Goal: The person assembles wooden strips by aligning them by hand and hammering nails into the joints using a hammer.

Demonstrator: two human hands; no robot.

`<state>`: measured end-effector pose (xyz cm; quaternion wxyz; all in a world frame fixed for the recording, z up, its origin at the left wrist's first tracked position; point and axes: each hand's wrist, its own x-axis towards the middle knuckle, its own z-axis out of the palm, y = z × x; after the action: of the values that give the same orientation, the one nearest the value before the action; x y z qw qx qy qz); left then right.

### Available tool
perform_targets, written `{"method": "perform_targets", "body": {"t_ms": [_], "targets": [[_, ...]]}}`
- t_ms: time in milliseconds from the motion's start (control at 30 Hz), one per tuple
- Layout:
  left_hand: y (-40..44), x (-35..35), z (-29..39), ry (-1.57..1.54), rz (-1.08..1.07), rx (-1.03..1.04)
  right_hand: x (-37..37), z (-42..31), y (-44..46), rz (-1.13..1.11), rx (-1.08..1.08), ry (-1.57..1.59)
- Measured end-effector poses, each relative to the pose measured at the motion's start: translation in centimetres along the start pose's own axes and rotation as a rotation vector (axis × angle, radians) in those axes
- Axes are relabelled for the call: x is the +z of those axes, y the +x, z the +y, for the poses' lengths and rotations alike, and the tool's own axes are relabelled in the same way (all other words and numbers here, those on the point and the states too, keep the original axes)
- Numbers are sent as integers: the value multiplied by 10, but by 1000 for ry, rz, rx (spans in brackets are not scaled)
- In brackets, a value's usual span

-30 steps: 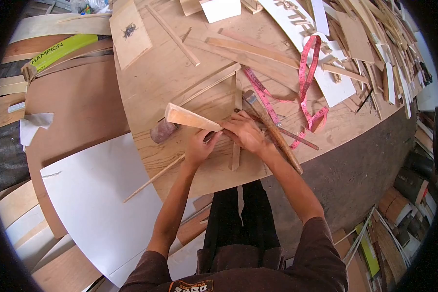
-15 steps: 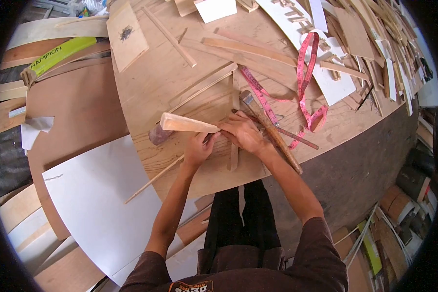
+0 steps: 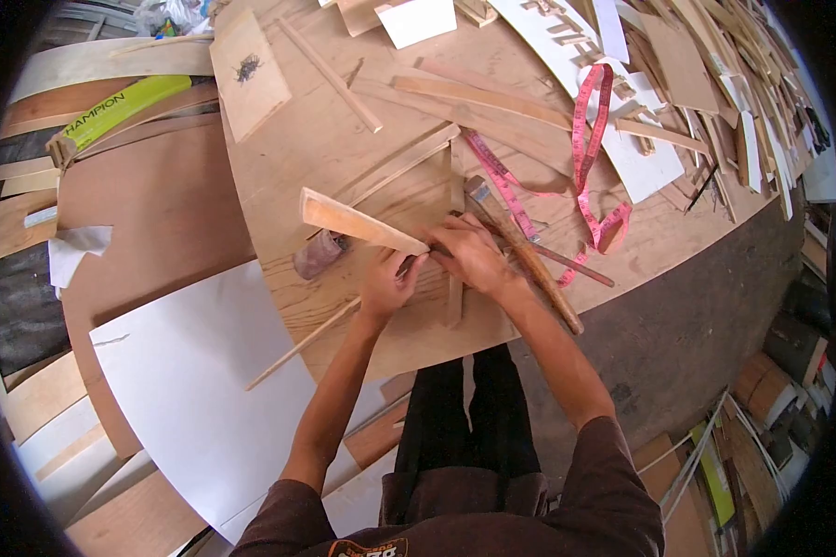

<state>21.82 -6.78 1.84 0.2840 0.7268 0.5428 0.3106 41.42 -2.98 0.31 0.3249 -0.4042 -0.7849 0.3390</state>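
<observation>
A tapered wooden strip (image 3: 358, 221) slants above the tabletop, its wide end raised toward the left. My left hand (image 3: 390, 283) is closed around its narrow end. My right hand (image 3: 471, 255) meets that same end, fingers bent and pinched together; what is between its fingertips is hidden. Under and behind the hands lie thin wood strips (image 3: 404, 167) joined at a corner. Just right of my right hand rests a hammer (image 3: 534, 265) with a wooden handle, crossing a thin dark stick (image 3: 576, 265). A small cylindrical container (image 3: 316, 257) lies left of my left hand.
A pink measuring tape (image 3: 581, 158) curls across the plywood table (image 3: 381, 348). Loose wood pieces (image 3: 706, 56) pile up at the far right. A board with small nails (image 3: 248, 70) lies at the back left. White sheet (image 3: 190, 371) and brown boards (image 3: 153, 213) fill the left side.
The tapered strip has tilted, its narrow end lower and its wide end higher in view. The whole view has shifted slightly; both hands stay together at the narrow end.
</observation>
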Motion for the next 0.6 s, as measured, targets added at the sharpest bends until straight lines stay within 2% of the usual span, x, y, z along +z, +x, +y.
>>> {"method": "perform_targets", "body": {"t_ms": [167, 233, 267, 333, 367, 433, 600], "targets": [[-1, -1, -1, 18, -29, -17, -7, -18, -6, -7, 79, -79], [2, -4, 0, 31, -30, -24, -12, -29, -14, 162, 66, -75], [5, -6, 1, 31, -17, -1, -13, -30, -23, 160, 60, -77], [6, -5, 7, 25, -2, 16, -21, -33, -39, 396, 97, -199], [5, -5, 11, -14, 6, -22, -23, -32, -41, 390, 100, -202], [0, -1, 9, -55, 11, -61, -35, -40, -35, 540, 263, -395], [-7, 3, 4, -14, 30, -58, -31, -34, -36, 501, 280, -428]]}}
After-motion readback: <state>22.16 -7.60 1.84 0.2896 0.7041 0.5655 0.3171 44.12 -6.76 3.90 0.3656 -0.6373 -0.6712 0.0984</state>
